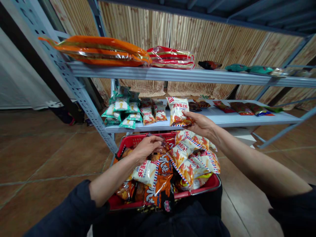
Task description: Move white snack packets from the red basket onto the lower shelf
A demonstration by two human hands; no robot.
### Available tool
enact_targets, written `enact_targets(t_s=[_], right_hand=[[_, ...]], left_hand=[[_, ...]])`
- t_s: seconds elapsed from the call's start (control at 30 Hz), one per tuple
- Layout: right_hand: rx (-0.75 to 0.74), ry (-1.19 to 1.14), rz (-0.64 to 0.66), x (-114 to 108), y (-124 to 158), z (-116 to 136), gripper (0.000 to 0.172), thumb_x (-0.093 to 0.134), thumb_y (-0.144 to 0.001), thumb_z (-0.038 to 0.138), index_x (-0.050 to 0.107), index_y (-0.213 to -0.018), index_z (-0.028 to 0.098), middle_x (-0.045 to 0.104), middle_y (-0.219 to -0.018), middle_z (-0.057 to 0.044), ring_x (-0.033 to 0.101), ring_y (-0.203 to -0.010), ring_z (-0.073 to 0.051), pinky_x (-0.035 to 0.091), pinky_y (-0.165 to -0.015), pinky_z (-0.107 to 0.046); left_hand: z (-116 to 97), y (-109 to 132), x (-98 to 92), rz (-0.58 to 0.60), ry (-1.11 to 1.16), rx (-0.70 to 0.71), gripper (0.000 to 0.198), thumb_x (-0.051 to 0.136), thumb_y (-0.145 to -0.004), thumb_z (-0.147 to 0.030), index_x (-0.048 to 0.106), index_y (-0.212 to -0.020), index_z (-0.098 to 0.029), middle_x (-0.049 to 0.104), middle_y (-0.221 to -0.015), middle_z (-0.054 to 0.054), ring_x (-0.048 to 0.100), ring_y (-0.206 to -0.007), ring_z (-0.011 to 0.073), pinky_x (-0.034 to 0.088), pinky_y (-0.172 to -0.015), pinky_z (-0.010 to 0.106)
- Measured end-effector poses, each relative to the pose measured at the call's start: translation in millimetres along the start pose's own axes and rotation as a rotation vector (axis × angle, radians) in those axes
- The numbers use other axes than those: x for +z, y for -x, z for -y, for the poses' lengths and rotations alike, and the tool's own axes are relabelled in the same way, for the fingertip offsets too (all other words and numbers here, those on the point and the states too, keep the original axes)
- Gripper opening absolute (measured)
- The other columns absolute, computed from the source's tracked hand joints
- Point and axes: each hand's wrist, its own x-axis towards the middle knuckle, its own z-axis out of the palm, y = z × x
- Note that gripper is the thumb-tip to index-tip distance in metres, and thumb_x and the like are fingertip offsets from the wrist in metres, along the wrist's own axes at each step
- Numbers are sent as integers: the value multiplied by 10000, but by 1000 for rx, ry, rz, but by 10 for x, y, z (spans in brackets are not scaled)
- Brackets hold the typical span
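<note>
White-and-red foil snack bag (pixel 176 112), light, soft, likely slippery, best held by its sealed edge; right hand (pixel 199 124) grips it before the lower metal shelf (pixel 222 118); left hand (pixel 147 148) curls above the red plastic basket (pixel 138 140), hold unclear

Red-and-blue striped snack bag edges (pixel 211 163)
</note>
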Motion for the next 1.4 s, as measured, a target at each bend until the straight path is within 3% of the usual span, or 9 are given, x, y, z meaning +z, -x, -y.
enact_targets(t_s=[0.4,0.57,0.77,0.97,1.2,1.4], right_hand=[[39,14,18,246,-199,-143,46,584,-768,201,596,-803,174,666,-777,-16,606,-671,-120,511,-645,-276],[110,41,83,240,-420,-444,136,604,-756,248,586,-861,163,661,-820,-43,609,-720,-150,521,-677,-321],[141,43,44,273,-603,-690,151,628,-734,261,562,-838,173,650,-821,-46,606,-709,-158,529,-644,-336],[119,93,-52,203,-780,-644,121,619,-737,256,554,-804,179,645,-780,-30,603,-680,-144,511,-585,-283],[78,131,-268,20,-1126,-472,81,590,-744,234,549,-794,186,638,-716,-3,588,-604,-115,467,-532,-234],[35,144,-243,148,-1545,-423,94,608,-721,218,544,-779,179,625,-670,0,571,-565,-97,464,-535,-223]], left_hand=[[-62,-51,-387,-124,-18,-4,119,534,-759,-133,556,-876,-127,631,-809,62,622,-717,125,502,-682,273],[-56,-153,-395,-134,19,-25,122,567,-729,-133,558,-850,-123,626,-852,78,628,-742,142,504,-692,283],[-72,-379,-303,-122,107,-46,217,564,-733,-146,509,-940,-110,615,-930,111,629,-763,154,503,-757,319],[-108,-577,-255,-52,131,-57,261,589,-714,-154,503,-958,-121,625,-891,99,627,-741,153,499,-772,326],[-67,-895,-405,-124,97,-91,222,585,-691,-97,511,-899,-115,578,-774,44,614,-678,143,515,-726,328],[-93,-1022,-533,-149,98,-80,202,584,-695,-99,516,-885,-117,564,-735,30,612,-692,142,511,-728,312]])
